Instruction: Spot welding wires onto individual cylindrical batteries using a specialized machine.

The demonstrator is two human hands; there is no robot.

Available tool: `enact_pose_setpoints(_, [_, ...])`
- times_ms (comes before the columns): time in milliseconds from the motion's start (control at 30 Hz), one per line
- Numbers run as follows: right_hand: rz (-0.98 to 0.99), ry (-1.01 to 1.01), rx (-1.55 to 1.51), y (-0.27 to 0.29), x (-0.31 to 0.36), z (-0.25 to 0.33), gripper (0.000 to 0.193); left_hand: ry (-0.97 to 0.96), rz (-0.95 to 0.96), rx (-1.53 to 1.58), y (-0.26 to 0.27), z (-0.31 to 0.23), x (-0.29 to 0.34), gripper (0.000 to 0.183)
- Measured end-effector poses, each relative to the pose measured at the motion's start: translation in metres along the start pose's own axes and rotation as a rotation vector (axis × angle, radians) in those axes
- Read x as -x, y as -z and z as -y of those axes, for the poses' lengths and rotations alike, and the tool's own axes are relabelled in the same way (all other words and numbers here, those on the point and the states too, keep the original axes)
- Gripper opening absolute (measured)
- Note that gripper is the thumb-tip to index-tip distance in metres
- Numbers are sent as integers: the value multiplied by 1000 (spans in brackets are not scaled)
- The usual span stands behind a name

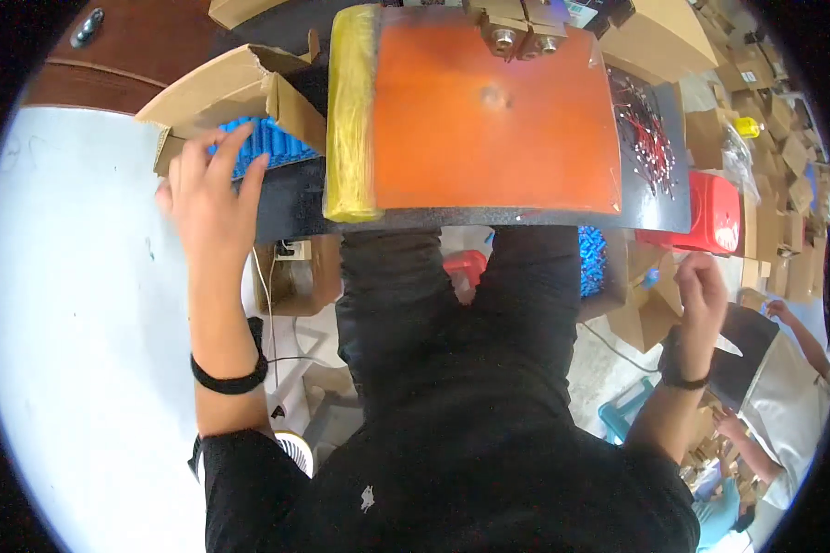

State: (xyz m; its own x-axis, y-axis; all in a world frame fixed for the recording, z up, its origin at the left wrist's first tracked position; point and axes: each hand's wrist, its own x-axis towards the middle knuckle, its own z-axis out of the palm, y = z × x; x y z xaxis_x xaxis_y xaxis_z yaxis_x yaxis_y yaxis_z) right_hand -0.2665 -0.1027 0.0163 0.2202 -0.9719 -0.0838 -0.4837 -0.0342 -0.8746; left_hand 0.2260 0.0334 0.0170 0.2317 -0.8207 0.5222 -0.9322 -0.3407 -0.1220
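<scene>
Apparently picking, your spread left hand should pinch blue cylinders left of the orange sheet; right hand curled, hold unclear.

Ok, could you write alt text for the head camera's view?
A person's bare left hand is at an open brown cardboard box of blue cylinders, the bare right hand near a red plastic bin. Between them, a rectangular orange sheet covers part of a black table.

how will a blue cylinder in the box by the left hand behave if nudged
The blue cylinders look straight-sided, so one probably won't flex. Being round, a loose one may roll. Packed side by side in the box, they'd likely brace each other.
</scene>
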Motion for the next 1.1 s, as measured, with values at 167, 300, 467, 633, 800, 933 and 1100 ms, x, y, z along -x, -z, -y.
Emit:
enact_pose_setpoints(167, [-46, -97, 401, 5, 1, -138, 16, -55, 415, -164, -22, -7, -15, 21])
enact_pose_setpoints(300, [30, -119, 719, -10, -5, -192, 24, -98, 406, -356, -17, 14, -15, 21])
enact_pose_setpoints(467, [-206, 201, 645, -23, -24, -109, 22, -67, 223, -55, 2, 40, -2, 22])
enact_pose_setpoints(633, [-273, 381, 695, -59, -83, -56, 19, 354, 129, 432, 33, 18, 17, 27])
enact_pose_setpoints(800, [-287, 408, 782, -63, -128, -53, 22, 91, 53, 591, 49, -38, 9, 25])
enact_pose_setpoints(933, [-310, 464, 812, -62, -158, -52, 21, -88, 52, 752, 46, -70, -4, 28])
enact_pose_setpoints(1100, [-248, 448, 974, -53, -176, -48, 21, -137, 105, 783, 48, -95, -16, 24])
